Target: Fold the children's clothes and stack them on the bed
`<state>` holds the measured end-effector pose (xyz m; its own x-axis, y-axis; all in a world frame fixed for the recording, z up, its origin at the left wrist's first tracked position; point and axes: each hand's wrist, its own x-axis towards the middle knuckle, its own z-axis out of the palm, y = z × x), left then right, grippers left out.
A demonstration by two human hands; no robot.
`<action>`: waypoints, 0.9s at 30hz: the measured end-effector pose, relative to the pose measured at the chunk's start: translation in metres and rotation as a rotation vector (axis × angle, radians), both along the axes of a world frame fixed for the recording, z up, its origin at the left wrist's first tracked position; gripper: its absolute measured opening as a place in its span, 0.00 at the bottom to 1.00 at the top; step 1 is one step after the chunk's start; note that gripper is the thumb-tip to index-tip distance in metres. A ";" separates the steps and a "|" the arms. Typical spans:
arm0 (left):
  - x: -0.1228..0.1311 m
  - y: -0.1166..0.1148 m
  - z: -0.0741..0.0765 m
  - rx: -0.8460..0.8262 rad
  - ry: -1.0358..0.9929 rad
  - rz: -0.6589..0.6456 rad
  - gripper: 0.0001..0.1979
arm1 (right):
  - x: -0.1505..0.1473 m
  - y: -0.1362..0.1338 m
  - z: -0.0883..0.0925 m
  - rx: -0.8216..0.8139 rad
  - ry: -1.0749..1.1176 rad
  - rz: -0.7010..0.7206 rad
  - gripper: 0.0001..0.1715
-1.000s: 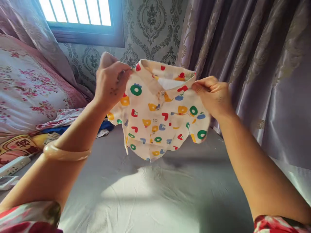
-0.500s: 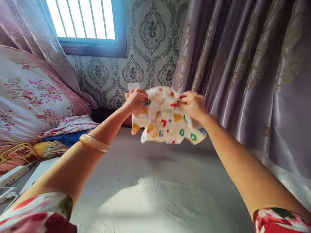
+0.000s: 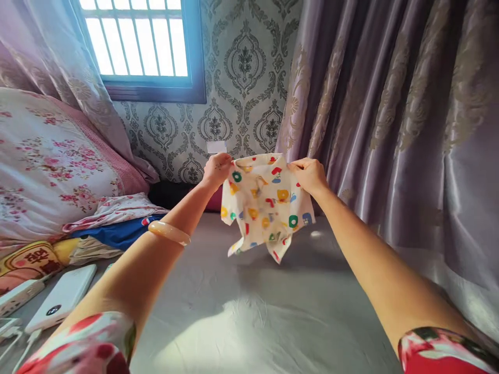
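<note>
A small white short-sleeved shirt (image 3: 268,202) with red, yellow, green and blue shapes hangs in the air above the grey bed sheet (image 3: 280,311). My left hand (image 3: 218,169) is closed on its left shoulder, beside the collar. On the other side, my right hand (image 3: 311,175) pinches the right shoulder between thumb and fingers. The cloth is stretched between both hands, and its lower hem hangs loose in uneven corners. A pale bangle (image 3: 169,232) circles my left forearm.
Folded clothes (image 3: 117,228) lie at the left by a flowered pillow (image 3: 58,156). Nearer stand a white power bank (image 3: 64,296) with a cable and a power strip (image 3: 19,297). Purple curtains (image 3: 382,130) hang on the right; a barred window (image 3: 136,47) is at the back.
The shirt has swung from billowing outward to hanging down, with its collar and front now showing more clearly. Both hands keep hold of the shoulders. The view has tilted slightly upward.
</note>
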<state>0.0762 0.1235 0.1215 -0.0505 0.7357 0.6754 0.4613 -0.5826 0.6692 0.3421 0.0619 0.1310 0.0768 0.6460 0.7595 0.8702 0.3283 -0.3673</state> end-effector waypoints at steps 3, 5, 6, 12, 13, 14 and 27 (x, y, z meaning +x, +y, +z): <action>0.003 0.009 -0.002 0.007 -0.025 0.076 0.06 | 0.005 0.009 -0.002 -0.039 0.094 -0.012 0.16; 0.005 0.012 -0.004 0.001 -0.028 0.097 0.08 | 0.008 0.014 -0.003 -0.046 0.130 -0.027 0.16; 0.006 0.013 -0.005 -0.001 -0.031 0.102 0.08 | 0.008 0.016 -0.003 -0.043 0.137 -0.035 0.15; 0.009 0.009 -0.010 0.081 -0.022 0.123 0.09 | 0.003 0.017 -0.005 -0.045 0.114 -0.102 0.14; 0.008 0.006 -0.011 0.109 -0.007 0.145 0.09 | 0.001 0.016 -0.006 -0.032 0.103 -0.116 0.14; 0.008 0.002 -0.011 0.135 0.013 0.169 0.08 | -0.001 0.014 -0.008 -0.009 0.090 -0.124 0.15; -0.022 -0.137 -0.022 0.518 0.211 0.423 0.13 | -0.021 -0.102 -0.028 0.334 -0.157 -0.134 0.20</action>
<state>0.0538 -0.0133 0.0992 -0.0911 0.2626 0.9606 0.8081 -0.5442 0.2254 0.3211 -0.0397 0.1031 0.0099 0.3533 0.9355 0.9505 0.2872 -0.1185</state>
